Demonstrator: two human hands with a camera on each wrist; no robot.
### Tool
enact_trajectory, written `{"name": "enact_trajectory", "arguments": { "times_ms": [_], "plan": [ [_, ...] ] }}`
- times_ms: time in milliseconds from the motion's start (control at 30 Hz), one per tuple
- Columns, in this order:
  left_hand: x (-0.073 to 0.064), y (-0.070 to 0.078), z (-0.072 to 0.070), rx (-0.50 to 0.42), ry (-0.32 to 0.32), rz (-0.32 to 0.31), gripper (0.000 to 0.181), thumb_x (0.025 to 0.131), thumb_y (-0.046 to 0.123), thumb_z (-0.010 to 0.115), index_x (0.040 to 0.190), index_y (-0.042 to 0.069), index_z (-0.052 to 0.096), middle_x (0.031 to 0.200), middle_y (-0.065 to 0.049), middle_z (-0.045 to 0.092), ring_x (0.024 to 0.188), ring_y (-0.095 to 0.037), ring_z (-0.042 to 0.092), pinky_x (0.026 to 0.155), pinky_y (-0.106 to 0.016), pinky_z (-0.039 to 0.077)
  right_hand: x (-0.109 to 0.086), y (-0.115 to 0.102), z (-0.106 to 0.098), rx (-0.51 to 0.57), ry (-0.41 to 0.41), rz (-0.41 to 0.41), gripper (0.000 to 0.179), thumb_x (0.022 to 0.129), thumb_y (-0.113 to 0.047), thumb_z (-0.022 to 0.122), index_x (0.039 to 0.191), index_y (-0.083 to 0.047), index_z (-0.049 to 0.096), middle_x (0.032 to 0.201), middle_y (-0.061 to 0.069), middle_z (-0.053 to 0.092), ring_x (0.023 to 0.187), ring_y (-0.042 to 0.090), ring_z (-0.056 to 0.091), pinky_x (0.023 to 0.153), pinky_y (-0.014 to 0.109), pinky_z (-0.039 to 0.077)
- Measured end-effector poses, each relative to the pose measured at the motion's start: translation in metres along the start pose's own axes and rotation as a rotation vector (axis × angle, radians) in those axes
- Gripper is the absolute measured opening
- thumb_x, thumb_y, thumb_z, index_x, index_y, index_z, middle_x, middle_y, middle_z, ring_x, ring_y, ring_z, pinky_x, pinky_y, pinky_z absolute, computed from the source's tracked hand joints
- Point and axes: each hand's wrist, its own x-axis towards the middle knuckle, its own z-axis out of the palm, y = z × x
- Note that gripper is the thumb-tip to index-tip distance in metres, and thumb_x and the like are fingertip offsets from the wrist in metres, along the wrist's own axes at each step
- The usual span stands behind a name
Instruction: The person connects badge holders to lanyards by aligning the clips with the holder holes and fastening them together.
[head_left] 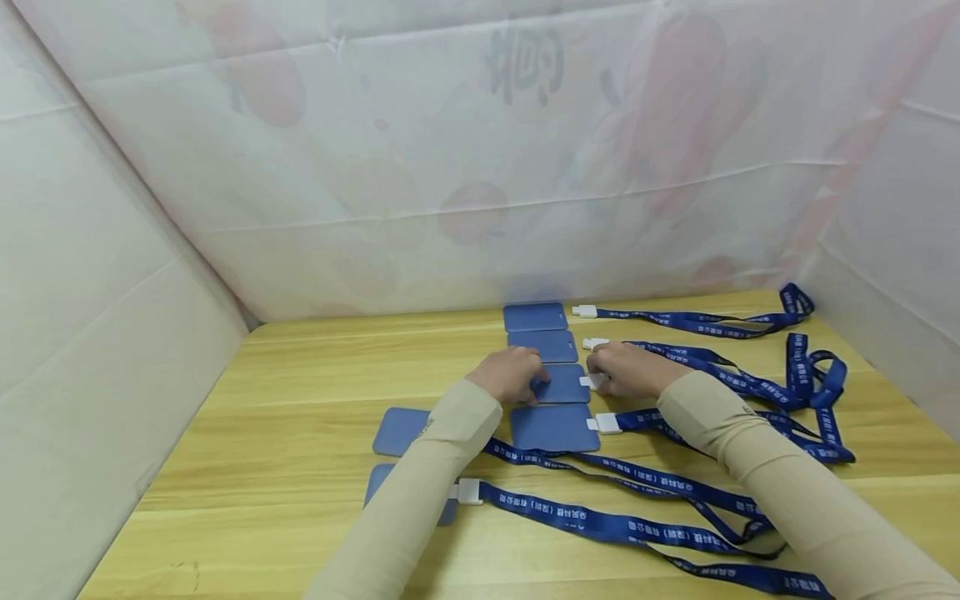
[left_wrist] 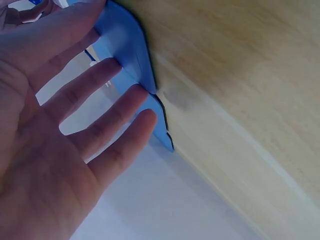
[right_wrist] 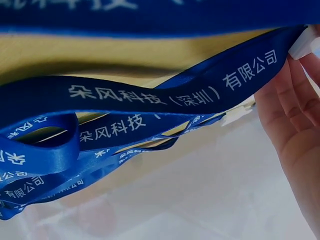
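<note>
Blue card holders form a column in the head view. My left hand (head_left: 513,375) rests its fingertips on the third blue card holder (head_left: 566,383) from the back. In the left wrist view its fingers (left_wrist: 102,127) are spread and nearly straight over the holders' left edges. With my right hand (head_left: 630,369) I pinch the white clip (head_left: 595,381) of a blue lanyard at that holder's right end. The right wrist view shows the white clip (right_wrist: 304,44) between the fingertips and the lettered lanyard strap (right_wrist: 200,97) running away from it.
Behind lie two blue holders (head_left: 535,317) with white clips (head_left: 584,312) just right of them. The nearest holder (head_left: 553,429) has a clip at its end. Two more holders (head_left: 399,429) lie left, partly under my left sleeve. Lanyards (head_left: 600,525) cross the wooden table (head_left: 300,375); white cloth surrounds it.
</note>
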Motion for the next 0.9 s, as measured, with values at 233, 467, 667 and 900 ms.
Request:
{"name": "enact_trajectory", "arguments": {
  "times_ms": [233, 467, 667, 900],
  "plan": [
    [0.001, 0.001, 0.000, 0.000, 0.021, 0.004, 0.043, 0.083, 0.022, 0.086, 0.124, 0.016, 0.075, 0.128, 0.000, 0.068, 0.120, -0.017, 0.061, 0.098, -0.028, 0.052, 0.001, 0.000, -0.001, 0.001, -0.010, 0.006, 0.009, 0.088, -0.001, 0.076, 0.089, -0.005, 0.068, 0.086, 0.003, 0.061, 0.075, 0.016, 0.054, 0.068, 0.033, 0.051],
    [0.002, -0.002, -0.004, 0.001, 0.011, 0.010, 0.039, 0.087, 0.026, 0.083, 0.125, 0.018, 0.075, 0.128, 0.001, 0.067, 0.121, -0.018, 0.060, 0.099, -0.030, 0.052, 0.000, 0.003, -0.004, 0.052, -0.009, 0.000, 0.009, 0.088, -0.006, 0.077, 0.090, -0.003, 0.069, 0.083, 0.002, 0.060, 0.073, 0.015, 0.053, 0.066, 0.033, 0.050],
    [0.005, -0.009, -0.010, -0.014, 0.040, -0.003, 0.034, 0.093, 0.027, 0.077, 0.125, 0.017, 0.075, 0.129, 0.000, 0.067, 0.122, -0.020, 0.060, 0.101, -0.032, 0.051, -0.002, 0.005, -0.009, 0.052, 0.047, -0.016, 0.008, 0.094, -0.008, 0.071, 0.091, -0.001, 0.070, 0.084, 0.004, 0.063, 0.069, 0.013, 0.053, 0.065, 0.033, 0.051],
    [0.009, -0.014, -0.013, -0.065, 0.042, -0.020, 0.035, 0.095, 0.025, 0.074, 0.129, 0.015, 0.071, 0.134, -0.002, 0.065, 0.126, -0.020, 0.058, 0.103, -0.032, 0.050, -0.002, 0.007, -0.010, 0.006, 0.061, 0.003, 0.007, 0.096, -0.004, 0.066, 0.094, -0.001, 0.072, 0.090, 0.008, 0.067, 0.071, 0.014, 0.054, 0.067, 0.034, 0.052]
  ]
}}
